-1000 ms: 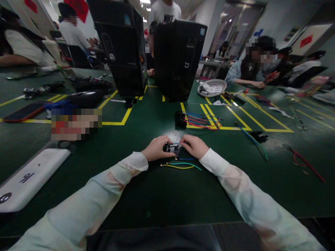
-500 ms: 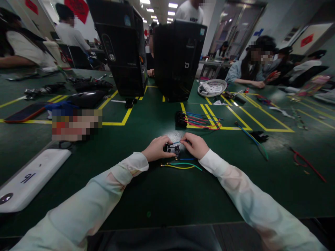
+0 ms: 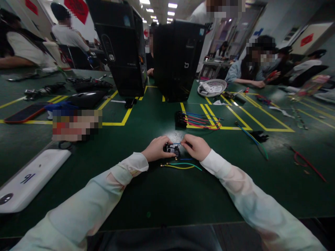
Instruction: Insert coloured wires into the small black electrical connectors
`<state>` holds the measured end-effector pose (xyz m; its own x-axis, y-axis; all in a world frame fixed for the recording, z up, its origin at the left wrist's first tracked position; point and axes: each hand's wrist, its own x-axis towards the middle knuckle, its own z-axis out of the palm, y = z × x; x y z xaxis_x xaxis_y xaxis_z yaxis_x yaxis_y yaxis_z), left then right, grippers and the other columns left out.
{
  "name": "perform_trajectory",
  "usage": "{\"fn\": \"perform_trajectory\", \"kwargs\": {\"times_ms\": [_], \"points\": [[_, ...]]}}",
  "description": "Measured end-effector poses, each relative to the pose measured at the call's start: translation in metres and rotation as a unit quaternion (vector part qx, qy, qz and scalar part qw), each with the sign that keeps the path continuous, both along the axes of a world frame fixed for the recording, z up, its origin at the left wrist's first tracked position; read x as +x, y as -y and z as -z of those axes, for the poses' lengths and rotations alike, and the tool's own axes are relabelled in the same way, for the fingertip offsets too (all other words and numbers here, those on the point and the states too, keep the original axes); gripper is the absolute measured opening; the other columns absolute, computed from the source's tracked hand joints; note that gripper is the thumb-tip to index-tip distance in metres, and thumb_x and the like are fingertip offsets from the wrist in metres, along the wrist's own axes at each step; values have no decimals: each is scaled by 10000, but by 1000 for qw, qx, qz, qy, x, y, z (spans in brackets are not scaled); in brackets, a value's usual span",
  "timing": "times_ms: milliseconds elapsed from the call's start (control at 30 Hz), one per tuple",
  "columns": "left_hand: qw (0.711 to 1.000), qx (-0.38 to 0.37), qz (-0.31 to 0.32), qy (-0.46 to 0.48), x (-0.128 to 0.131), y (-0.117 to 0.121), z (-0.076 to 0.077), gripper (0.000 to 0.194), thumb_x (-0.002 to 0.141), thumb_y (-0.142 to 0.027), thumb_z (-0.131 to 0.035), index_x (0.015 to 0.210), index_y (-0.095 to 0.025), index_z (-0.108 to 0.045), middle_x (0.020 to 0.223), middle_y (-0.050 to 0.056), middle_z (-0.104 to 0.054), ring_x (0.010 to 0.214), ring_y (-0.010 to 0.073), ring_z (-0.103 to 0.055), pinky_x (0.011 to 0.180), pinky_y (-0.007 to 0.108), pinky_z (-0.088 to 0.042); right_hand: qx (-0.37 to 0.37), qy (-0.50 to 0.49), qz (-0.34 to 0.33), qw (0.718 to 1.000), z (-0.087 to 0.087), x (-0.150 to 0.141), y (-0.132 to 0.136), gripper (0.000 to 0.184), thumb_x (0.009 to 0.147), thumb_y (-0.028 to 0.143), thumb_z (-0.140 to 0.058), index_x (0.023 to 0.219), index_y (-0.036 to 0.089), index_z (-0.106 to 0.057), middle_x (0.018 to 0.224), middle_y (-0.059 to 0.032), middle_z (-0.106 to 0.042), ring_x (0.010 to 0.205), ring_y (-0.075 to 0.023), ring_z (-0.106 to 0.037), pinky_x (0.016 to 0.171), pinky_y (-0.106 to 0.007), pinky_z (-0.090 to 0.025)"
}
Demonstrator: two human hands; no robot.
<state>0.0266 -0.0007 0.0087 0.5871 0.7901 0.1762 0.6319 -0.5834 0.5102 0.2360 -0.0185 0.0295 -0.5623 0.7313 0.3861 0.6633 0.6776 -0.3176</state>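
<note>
My left hand [image 3: 156, 147] grips a small black plastic connector housing [image 3: 175, 150] by its left side, thumb below and fingers above. Between the thumb and fingers of my right hand [image 3: 195, 146] is the end of a blue wire [image 3: 177, 143], which runs to the top of the housing. Whether the wire sits inside the housing I cannot tell. Just below the hands lie a yellow wire [image 3: 180, 167] and a green wire [image 3: 192, 165] with metal terminals at their left ends. A short dark blue wire [image 3: 186, 159] rests beside the housing.
Beyond my hands lies a black connector with several wires [image 3: 181, 119]. Two black computer towers [image 3: 128, 62] stand at the back. A white basket [image 3: 211, 87], a black connector piece [image 3: 259, 136] and red wires [image 3: 305, 162] are to the right, a white power bank-like case [image 3: 39, 177] to the left.
My right hand has shifted very slightly right, still pinching the blue wire. My left hand and the housing stay put. In the background, a standing person has moved right.
</note>
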Motion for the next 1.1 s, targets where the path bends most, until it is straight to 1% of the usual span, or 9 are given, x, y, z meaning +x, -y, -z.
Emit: {"fn": "perform_trajectory", "kwargs": {"times_ms": [100,200,333,467,700,767,900,967,1100], "points": [[1000,5,7,6,0,-1,1,395,640,-472,-678,869,-182,-539,925,32,-567,868,208,-522,733,312,-394,31,-3,31,999,1,-2,-2,112,860,227,-436,787,192,-514,780,-25,-563,754,-140,-531,671,-229,-373],[1000,3,6,6,-1,-1,1,399,640,-477,-675,871,-182,-537,922,28,-566,868,207,-523,731,310,-392,32,12,40,999,4,-1,-7,121,873,238,-430,807,199,-523,820,-30,-563,801,-143,-531,700,-230,-374],[1000,-3,0,3,0,1,-1,379,649,-469,-668,867,-184,-544,930,29,-569,881,208,-523,738,310,-390,0,35,1,999,7,3,-11,104,858,201,-441,794,198,-522,803,-25,-555,759,-135,-523,671,-223,-373],[1000,0,-2,3,0,1,-2,393,642,-482,-668,861,-181,-542,919,27,-567,877,204,-524,747,312,-388,-8,19,-30,999,3,5,-8,97,849,195,-446,786,190,-519,777,-24,-556,731,-136,-520,660,-230,-379],[1000,3,0,0,0,0,-1,400,642,-497,-659,860,-184,-535,920,28,-567,868,207,-522,732,314,-387,44,-9,21,999,3,0,-6,123,870,224,-424,811,194,-528,803,-44,-559,800,-160,-520,723,-262,-385],[1000,1,0,2,0,0,-1,396,640,-491,-664,858,-185,-539,920,29,-568,874,209,-523,735,314,-390,29,2,20,999,5,1,-8,116,865,219,-430,812,194,-529,810,-42,-559,791,-155,-519,711,-257,-382],[1000,1,0,5,0,1,-1,383,646,-476,-668,863,-185,-547,928,30,-571,884,209,-526,743,314,-394,-26,27,-29,999,6,4,-10,85,838,187,-454,786,185,-522,772,-25,-550,721,-132,-508,657,-233,-367],[1000,4,0,5,0,2,-1,383,649,-476,-667,867,-184,-546,926,28,-571,881,207,-529,746,315,-395,-37,26,-43,998,5,5,-8,78,824,179,-465,765,181,-517,738,-18,-540,688,-126,-496,636,-226,-358],[1000,6,0,3,0,1,0,384,650,-471,-669,871,-182,-544,922,29,-570,876,205,-529,747,316,-396,-26,24,-22,999,3,4,-5,75,821,179,-466,766,178,-517,739,-18,-541,687,-127,-493,632,-226,-353]]}}
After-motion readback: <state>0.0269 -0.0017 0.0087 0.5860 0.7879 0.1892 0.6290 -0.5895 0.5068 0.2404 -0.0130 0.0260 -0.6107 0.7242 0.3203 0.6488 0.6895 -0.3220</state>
